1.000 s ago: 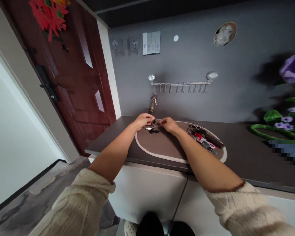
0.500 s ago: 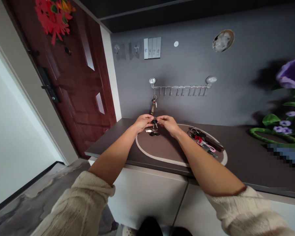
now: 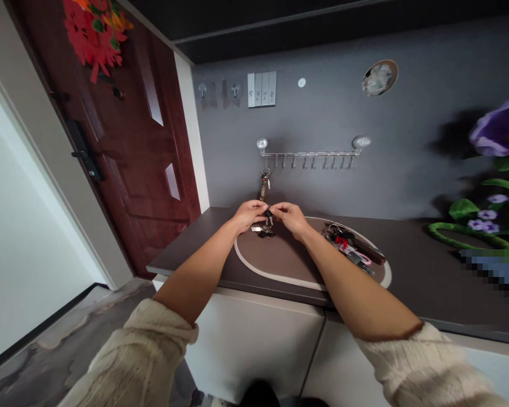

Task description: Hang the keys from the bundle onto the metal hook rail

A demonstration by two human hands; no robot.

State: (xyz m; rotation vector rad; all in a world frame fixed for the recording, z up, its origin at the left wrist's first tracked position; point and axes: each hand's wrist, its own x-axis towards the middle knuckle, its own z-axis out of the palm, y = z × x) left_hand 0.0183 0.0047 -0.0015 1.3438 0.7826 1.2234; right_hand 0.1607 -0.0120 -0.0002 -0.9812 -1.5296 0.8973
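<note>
Head view, looking down on a dark countertop (image 3: 186,240). Your left hand (image 3: 249,215) and your right hand (image 3: 290,219) meet above an oval brown mat (image 3: 280,265) with a cream border, their fingers drawn narrow in a pinch around a small dark-headed key (image 3: 268,217) on a metal ring, held just above the mat's upper edge. The fingertips partly hide it, so you cannot tell exactly which part each hand grips. Judged by its look, the key is light, stiff and possibly slippery, so take it by the flat head rather than the ring. Just beneath your hands, a silver key (image 3: 257,229) and a black fob (image 3: 265,234) lie on the mat, and a larger bunch of keys (image 3: 346,246) lies near its right end. A leather key fob (image 3: 263,189) hangs below a steel hook rail (image 3: 309,153) on the wall. No brand is legible, and any marking on the fob is too small to read.
</note>
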